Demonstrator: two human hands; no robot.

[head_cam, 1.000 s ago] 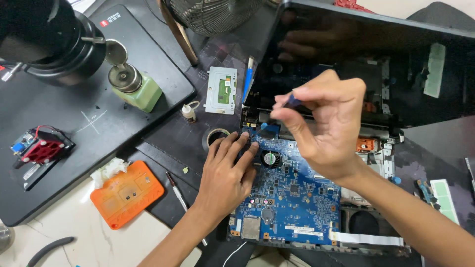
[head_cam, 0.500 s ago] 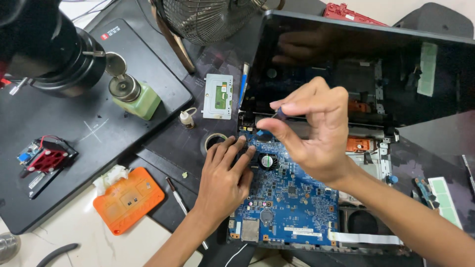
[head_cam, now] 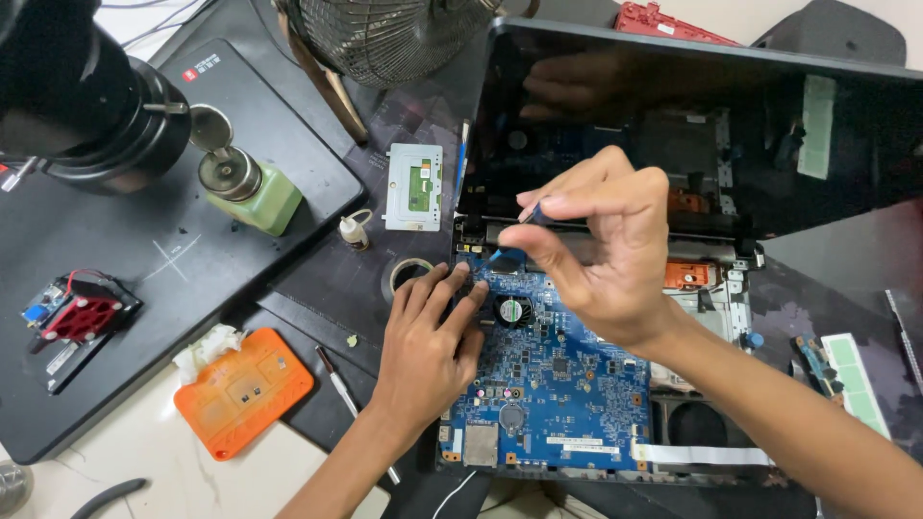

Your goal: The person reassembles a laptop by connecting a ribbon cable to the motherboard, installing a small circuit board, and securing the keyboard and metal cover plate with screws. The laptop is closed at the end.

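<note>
Green pump bottle (head_cam: 252,194) stood on a black mat (head_cam: 144,288), microscope head (head_cam: 91,106) above it. Small red fan module (head_cam: 75,317) lay at the mat's left edge. Orange case (head_cam: 242,389) sat nr the front on the worktop (head_cam: 125,471), wire fan (head_cam: 385,34) at the back, grey touchpad board (head_cam: 413,187) beside a tiny glue bottle (head_cam: 354,231).

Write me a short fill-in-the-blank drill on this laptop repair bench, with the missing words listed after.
1. The left hand rests flat on the ____ circuit board.
2. The right hand pinches a small tool with a ____ tip above the board.
3. The orange case lies to the ____ of the left hand.
4. The small round fan sits ____ the two hands.

Missing words: blue; blue; left; between
</note>
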